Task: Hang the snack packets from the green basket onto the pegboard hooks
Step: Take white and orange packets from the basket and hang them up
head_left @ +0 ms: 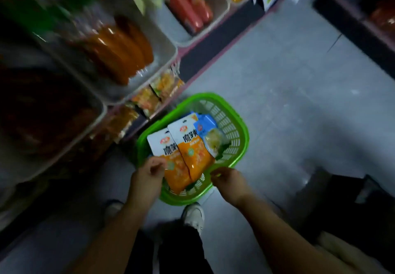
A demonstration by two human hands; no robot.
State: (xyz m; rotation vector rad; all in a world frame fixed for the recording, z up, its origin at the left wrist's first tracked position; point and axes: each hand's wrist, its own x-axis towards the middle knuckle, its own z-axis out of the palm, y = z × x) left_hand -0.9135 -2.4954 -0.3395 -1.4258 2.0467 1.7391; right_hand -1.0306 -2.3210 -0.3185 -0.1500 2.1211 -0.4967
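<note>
A green basket (239, 124) stands on the grey floor below me. Two white-and-orange snack packets lie in it side by side, the left packet (171, 167) and the right packet (192, 145), with a blue packet (206, 127) beside them. My left hand (147, 175) hovers over the bottom of the left packet, fingers curled and touching its edge. My right hand (228, 179) is at the basket's near rim, fingers loosely bent, holding nothing I can see. No pegboard hooks show clearly.
White shelf bins along the left hold orange packets (121, 53) and red packets (190, 9). Small orange packets (158, 92) hang below the shelf edge. A dark shelf runs at the far right. My shoe (194, 216) stands just behind the basket.
</note>
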